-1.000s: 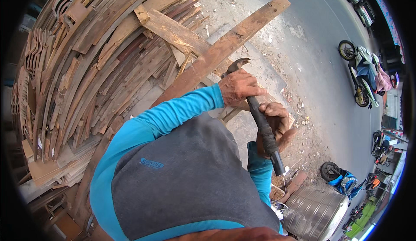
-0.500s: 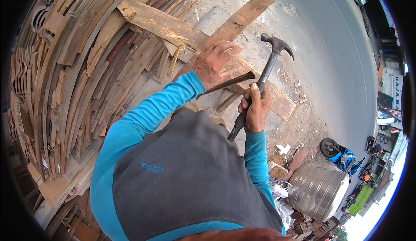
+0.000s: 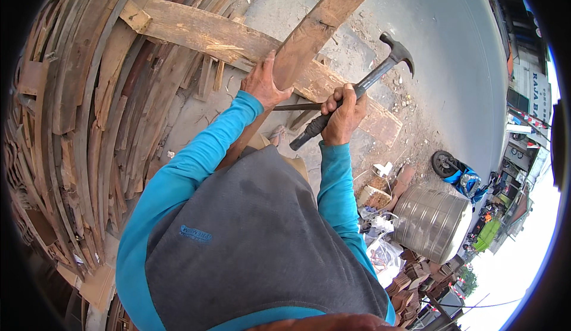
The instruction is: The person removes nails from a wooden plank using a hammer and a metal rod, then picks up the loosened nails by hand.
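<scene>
Centre of the head view, my left hand (image 3: 264, 84) grips the long plank (image 3: 315, 30) slanting to upper right. Just right of it, my right hand (image 3: 344, 114) is closed around the claw hammer (image 3: 357, 90), its head raised toward the upper right.

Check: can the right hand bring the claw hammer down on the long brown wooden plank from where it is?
Probably yes. The right hand holds the black-handled claw hammer raised just above the long brown wooden plank, nothing between them. The left hand grips the plank's edge lower down, close by.
</scene>
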A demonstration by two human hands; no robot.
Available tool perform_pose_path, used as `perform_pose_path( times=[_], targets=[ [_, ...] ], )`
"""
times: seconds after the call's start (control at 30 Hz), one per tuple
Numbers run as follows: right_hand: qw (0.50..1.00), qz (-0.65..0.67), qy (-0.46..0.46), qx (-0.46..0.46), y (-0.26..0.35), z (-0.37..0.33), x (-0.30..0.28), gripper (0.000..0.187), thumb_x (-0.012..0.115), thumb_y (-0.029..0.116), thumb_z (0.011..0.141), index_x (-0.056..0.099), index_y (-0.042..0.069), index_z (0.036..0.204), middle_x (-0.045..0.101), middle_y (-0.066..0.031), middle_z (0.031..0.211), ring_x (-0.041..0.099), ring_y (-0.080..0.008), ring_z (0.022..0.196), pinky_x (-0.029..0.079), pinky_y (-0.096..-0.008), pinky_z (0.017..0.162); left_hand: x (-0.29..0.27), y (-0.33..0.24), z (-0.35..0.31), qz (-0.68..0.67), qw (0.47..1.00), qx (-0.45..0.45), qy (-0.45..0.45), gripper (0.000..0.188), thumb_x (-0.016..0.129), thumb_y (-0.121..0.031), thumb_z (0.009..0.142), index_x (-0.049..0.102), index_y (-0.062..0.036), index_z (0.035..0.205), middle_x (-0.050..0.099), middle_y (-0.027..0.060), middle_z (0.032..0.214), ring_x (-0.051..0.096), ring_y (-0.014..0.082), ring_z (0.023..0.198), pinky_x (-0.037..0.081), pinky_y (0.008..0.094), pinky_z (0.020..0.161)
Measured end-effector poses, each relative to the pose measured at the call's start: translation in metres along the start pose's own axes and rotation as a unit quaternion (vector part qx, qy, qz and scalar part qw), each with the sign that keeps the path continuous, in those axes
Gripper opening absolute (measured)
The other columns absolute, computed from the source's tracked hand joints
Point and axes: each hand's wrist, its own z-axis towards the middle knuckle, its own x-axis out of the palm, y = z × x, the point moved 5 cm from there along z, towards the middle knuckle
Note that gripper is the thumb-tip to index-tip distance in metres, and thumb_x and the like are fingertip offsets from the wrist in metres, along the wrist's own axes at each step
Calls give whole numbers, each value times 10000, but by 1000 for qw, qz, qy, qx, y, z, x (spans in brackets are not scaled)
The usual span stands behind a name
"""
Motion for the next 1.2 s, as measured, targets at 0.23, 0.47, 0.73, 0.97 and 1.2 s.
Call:
perform_pose_path(
  times=[0.23,0.47,0.73,0.97,1.2],
  targets=[
    [988,-54,53,135,-31,2,13,199,596,199,980,436,87,945,475,-29,729,450,-94,520,410,-262,443,3,1,0,-20,1000,6,5,1033,827,-395,683,274,-41,1481,491,291,1352,525,466,1235,473,517,1011],
    [983,58,-121,-126,25,-2,-3,148,535,183,1002,432,97,936,470,-28,724,459,-104,526,422,-271,449,4,3,4,-8,1000,26,-7,1032,832,-400,689,277,-34,1479,492,289,1355,529,455,1239,461,506,1024],
    [968,-152,124,155,-12,-32,41,236,590,232,987,472,30,1018,496,-25,704,451,-89,487,386,-260,419,5,6,-4,-10,999,33,-12,1049,833,-405,702,260,-12,1488,472,292,1384,534,456,1238,461,501,1027],
    [995,-25,-56,-74,34,10,14,204,568,218,1006,430,76,958,468,-25,726,465,-94,535,396,-259,434,4,2,2,-18,1000,20,2,1004,831,-388,683,298,-48,1462,487,289,1349,531,459,1221,470,520,1012],
    [988,-60,32,137,11,3,2,195,592,225,988,456,96,939,466,-6,722,429,-63,519,376,-209,430,5,7,2,-32,998,44,-19,1013,835,-370,687,281,-51,1473,482,279,1366,540,460,1220,476,517,1005]
  ],
)
